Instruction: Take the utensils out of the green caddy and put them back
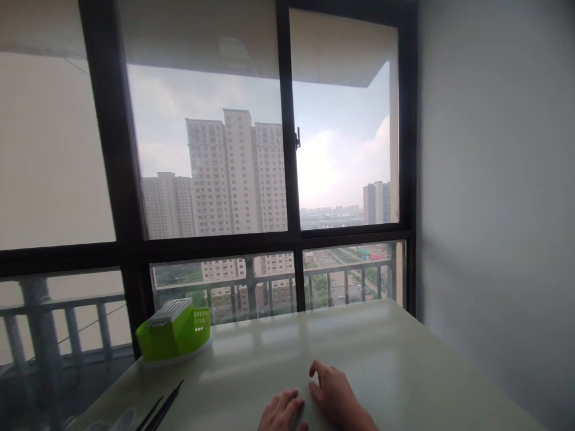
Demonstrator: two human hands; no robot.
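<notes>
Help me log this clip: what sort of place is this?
Probably a high-rise flat's enclosed balcony: a big window looks over tower blocks, and both hands rest on a pale table beside a green basket and chopsticks.

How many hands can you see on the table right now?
2. The left hand rests flat at the table's near edge; the right hand lies just beside it, fingers slightly curled. Both are partly cut off by the frame, and neither holds anything.

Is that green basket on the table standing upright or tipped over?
Upright: the green basket sits flat on its pale base on the table, its slatted top facing up.
</notes>
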